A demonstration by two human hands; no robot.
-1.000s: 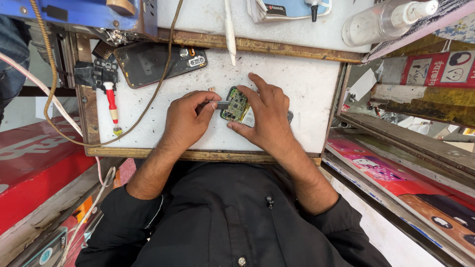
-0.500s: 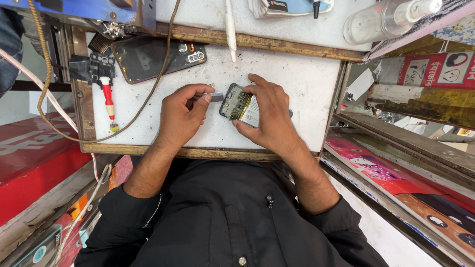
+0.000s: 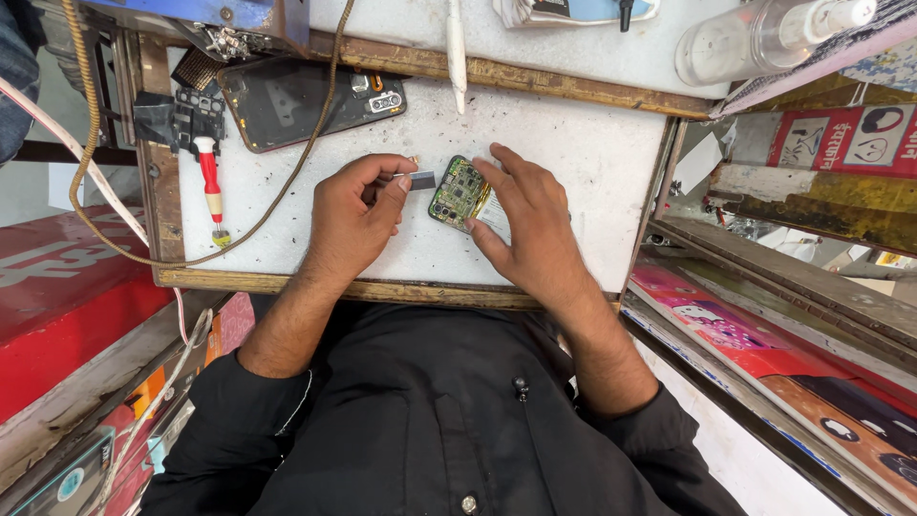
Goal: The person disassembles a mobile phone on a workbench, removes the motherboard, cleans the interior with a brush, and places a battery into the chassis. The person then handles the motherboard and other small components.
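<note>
An opened phone with its green circuit board (image 3: 458, 193) exposed lies tilted on the white work board (image 3: 573, 153). My right hand (image 3: 527, 225) steadies it from the right, with fingers on its edge and over its lower half. My left hand (image 3: 353, 212) pinches a small flat metal tool (image 3: 418, 179) between thumb and forefinger. The tool's tip sits at the phone's left edge.
A dark phone back cover (image 3: 306, 100) lies at the board's far left, beside a red-handled screwdriver (image 3: 210, 191) and a brown cable (image 3: 287, 182). A white pen-like tool (image 3: 457, 48) and a clear bottle (image 3: 764, 33) are at the back. Wooden trim (image 3: 382, 289) edges the board.
Both hands stay at the phone. My left hand has drawn back slightly to the left, so the tool shows more clearly between hand and board.
</note>
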